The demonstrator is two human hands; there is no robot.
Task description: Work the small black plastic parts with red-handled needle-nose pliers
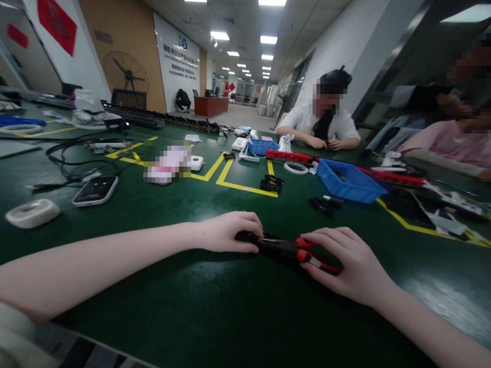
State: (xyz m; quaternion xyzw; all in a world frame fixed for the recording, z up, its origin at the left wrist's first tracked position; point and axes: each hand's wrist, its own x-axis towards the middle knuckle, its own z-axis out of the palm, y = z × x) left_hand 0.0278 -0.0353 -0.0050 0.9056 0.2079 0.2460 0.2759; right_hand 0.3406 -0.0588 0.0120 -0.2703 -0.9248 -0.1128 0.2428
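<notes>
Two bare hands at work low over a green tabletop point(215, 317), near its front edge. Left hand point(233, 232): thumb and fingers pinching a small black piece point(246, 236), most of it hidden by the fingers. Right hand point(351, 263): thumb under, fingers over, gripping the red-and-black handles of a pair of pliers point(303, 255); handles stand somewhat apart. Plier nose points left and meets the black piece just beside the left fingertips; whether the jaws bite on it, cannot tell. A pale patch sits on the lower handle, any lettering too small to read. More black parts: one cluster point(272, 183) at the corner of a yellow tape outline point(245, 190), another point(326, 204) just in front of a blue bin point(349, 186). Writing: wall sign point(180, 61) at back left, rows of dark Chinese characters under a blue logo, too blurred to read out; red diamond poster point(57, 25), upper left, dark design indistinct. White-edged device point(95, 190) to the left shows green lights on its black face, faint marks below them illegible. Pink object point(168, 164) beyond, pixelated. Across the table, a co-worker in a white top point(345, 122), both hands together at the table edge.
</notes>
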